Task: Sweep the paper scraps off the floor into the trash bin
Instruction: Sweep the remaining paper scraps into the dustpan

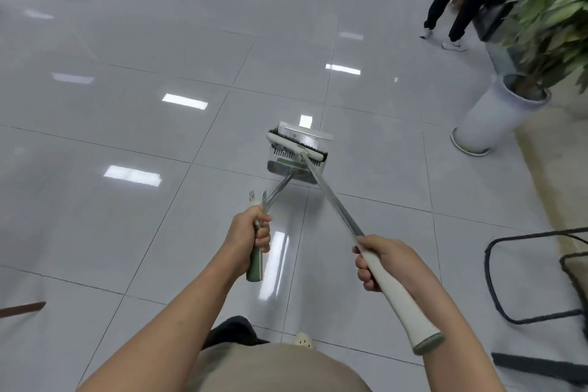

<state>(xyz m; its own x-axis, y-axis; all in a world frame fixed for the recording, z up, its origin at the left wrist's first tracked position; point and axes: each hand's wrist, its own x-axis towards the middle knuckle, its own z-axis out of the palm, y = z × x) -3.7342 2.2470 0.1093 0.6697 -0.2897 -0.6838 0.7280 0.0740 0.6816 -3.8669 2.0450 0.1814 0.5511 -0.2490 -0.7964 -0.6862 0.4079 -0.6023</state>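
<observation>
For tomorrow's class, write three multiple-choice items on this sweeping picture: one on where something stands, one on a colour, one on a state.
1. Where does the potted plant stand?
A. at the right side of the floor
B. between the person's feet
C. at the left edge

2. What colour is the handle grip in the left hand?
A. red
B. dark green
C. yellow

3. How does the broom head lie?
A. raised to shoulder height
B. leaning on the plant pot
C. across the dustpan

Key: 1 A, its white pot stands right of the dustpan. 2 B, a green grip shows below the fingers. 3 C, the bristles rest over the pan's opening, with the right hand gripping the broom's white handle.
</observation>
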